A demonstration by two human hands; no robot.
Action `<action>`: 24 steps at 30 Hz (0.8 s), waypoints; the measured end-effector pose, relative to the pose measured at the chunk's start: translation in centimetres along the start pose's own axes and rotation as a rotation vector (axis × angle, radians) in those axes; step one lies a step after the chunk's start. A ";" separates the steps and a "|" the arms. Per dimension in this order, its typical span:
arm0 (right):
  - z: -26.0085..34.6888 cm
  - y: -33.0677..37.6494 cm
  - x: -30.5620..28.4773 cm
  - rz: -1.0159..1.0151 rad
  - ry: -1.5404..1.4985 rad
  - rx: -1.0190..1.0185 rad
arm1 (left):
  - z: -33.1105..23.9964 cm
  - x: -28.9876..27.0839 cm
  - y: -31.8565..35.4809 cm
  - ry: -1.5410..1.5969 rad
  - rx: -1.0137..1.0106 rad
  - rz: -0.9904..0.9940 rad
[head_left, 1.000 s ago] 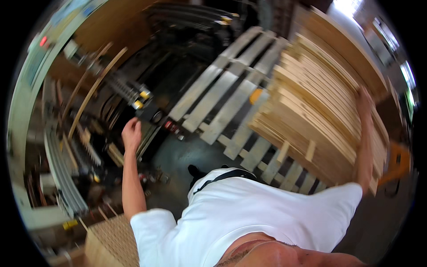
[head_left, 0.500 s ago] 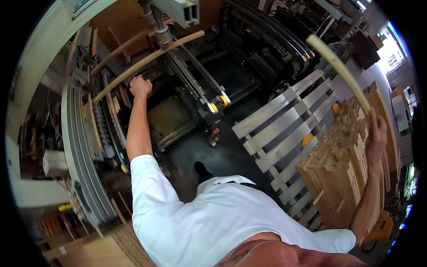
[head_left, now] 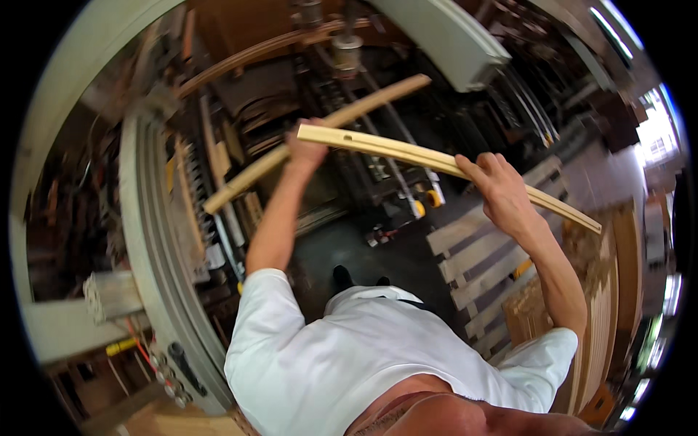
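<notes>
My left hand (head_left: 307,150) is closed round a pale wooden strip (head_left: 251,178), which slants up to the right over the machine. My right hand (head_left: 503,195) grips a second wooden strip (head_left: 407,150), lighter, with a groove along its side and a small slot near its left end. That left end crosses in front of my left hand and partly hides its fingers; I cannot tell if the two strips touch. Beyond them a machine head with a round metal clamp (head_left: 347,55) hangs over dark rails.
A long grey metal beam (head_left: 149,269) runs down the left side. Another curved strip (head_left: 269,47) lies farther back. At the right stand a slatted pallet (head_left: 472,251) and a tall stack of wooden pieces (head_left: 600,305). A light machine housing (head_left: 451,43) juts in at the top.
My left hand has taken hold of the strip that lay under the clamp and drawn it away. My right hand has swung its strip in from the stack to the middle.
</notes>
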State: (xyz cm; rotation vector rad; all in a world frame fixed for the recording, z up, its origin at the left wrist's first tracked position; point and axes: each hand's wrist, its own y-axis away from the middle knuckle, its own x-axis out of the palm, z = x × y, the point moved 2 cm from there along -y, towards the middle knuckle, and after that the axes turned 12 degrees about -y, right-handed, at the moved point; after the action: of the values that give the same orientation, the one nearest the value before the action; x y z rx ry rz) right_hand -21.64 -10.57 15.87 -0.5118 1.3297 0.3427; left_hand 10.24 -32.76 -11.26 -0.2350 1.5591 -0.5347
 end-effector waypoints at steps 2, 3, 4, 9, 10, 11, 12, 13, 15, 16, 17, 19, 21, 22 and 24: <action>-1.9 -3.5 4.1 0.012 -0.047 -0.049 | -5.9 -4.4 4.8 0.142 -0.017 0.390; -2.5 -5.6 6.2 0.011 -0.073 -0.100 | -7.5 -7.4 7.1 0.345 -0.051 0.288; -2.6 -8.0 8.0 0.030 -0.121 -0.133 | -8.8 -9.9 9.1 0.361 -0.046 0.384; 0.2 -21.1 17.6 0.084 -0.202 -0.343 | -12.5 -16.1 17.9 0.639 -0.094 0.548; 0.8 -23.2 19.1 0.098 -0.204 -0.363 | -13.0 -17.3 18.9 0.645 -0.101 0.580; 1.3 -25.4 20.7 0.109 -0.211 -0.386 | -13.4 -18.6 19.5 0.648 -0.110 0.614; 1.5 -27.4 22.6 0.113 -0.194 -0.384 | -13.7 -19.6 20.1 0.622 -0.122 0.625; 2.4 -29.0 23.8 0.134 -0.216 -0.364 | -13.9 -20.5 20.6 0.594 -0.141 0.639; 2.9 -31.7 26.5 0.114 -0.196 -0.371 | -14.4 -22.1 21.6 0.546 -0.173 0.648; 2.7 -32.9 27.8 0.117 -0.167 -0.341 | -14.7 -22.9 22.0 0.527 -0.188 0.644; 2.2 -34.2 29.4 0.005 -0.172 -0.326 | -14.9 -23.6 22.4 0.507 -0.204 0.642; 1.8 -35.6 29.8 -0.050 -0.161 -0.351 | -15.5 -25.0 23.1 0.499 -0.270 0.647; -0.6 -37.7 30.9 -0.116 -0.162 -0.256 | -16.1 -26.1 23.4 0.490 -0.314 0.659; -1.2 -38.3 31.1 -0.136 -0.156 -0.248 | -16.5 -26.7 23.6 0.480 -0.348 0.646; -2.8 -39.7 31.4 -0.188 -0.147 -0.246 | -17.1 -27.5 24.1 0.471 -0.403 0.607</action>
State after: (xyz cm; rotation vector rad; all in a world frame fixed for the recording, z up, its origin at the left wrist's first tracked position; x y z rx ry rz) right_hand 3.21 -47.09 -8.90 -0.7966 1.0932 0.3829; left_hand -0.40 4.07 1.41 0.0773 2.0751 0.2267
